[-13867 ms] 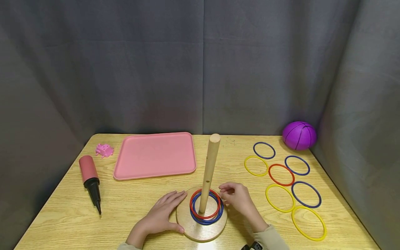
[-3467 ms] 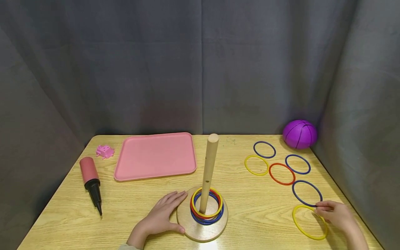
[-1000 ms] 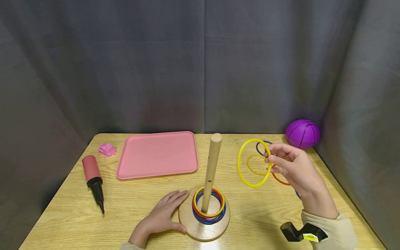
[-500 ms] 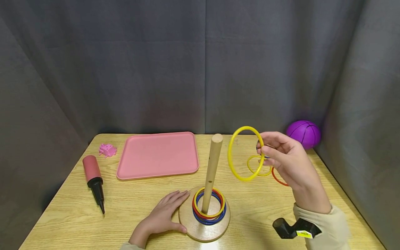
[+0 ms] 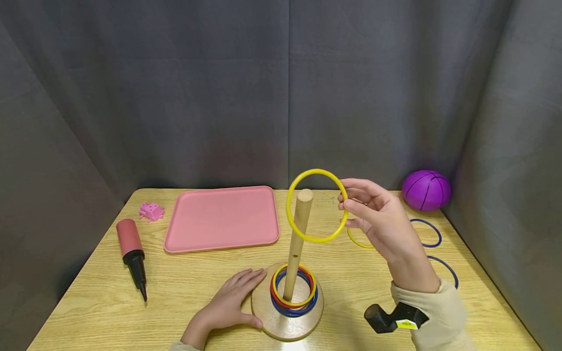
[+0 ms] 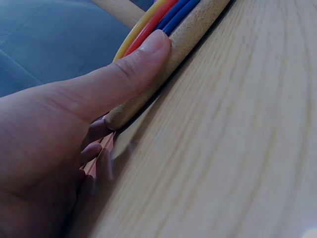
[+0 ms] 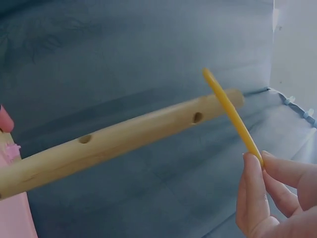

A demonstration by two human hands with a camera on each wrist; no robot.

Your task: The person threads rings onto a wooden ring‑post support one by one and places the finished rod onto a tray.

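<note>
My right hand (image 5: 382,219) pinches a yellow ring (image 5: 317,239) by its right side, between thumb and fingertips. The ring is raised and tilted nearly upright beside the top of a wooden peg (image 5: 295,248); in the right wrist view the yellow ring (image 7: 233,114) crosses in front of the peg's tip. Round the foot of the peg lie blue, red and yellow rings, the yellow uppermost, on a round wooden base (image 5: 287,330). With fingers extended, my left hand (image 5: 226,302) rests against the left edge of that base, its thumb (image 6: 124,74) on the rim.
To the right lie a yellow ring (image 5: 362,246) and blue rings (image 5: 455,278), partly hidden by the right arm. A purple ball (image 5: 426,190) sits at the back right. At left are a pink tray (image 5: 221,219), a pink ladybug toy (image 5: 151,211) and a hand pump (image 5: 127,239).
One more yellow ring now tops the stack. My right hand has picked another yellow ring off the table at right and carried it up and left to the peg's top. My left hand stays put.
</note>
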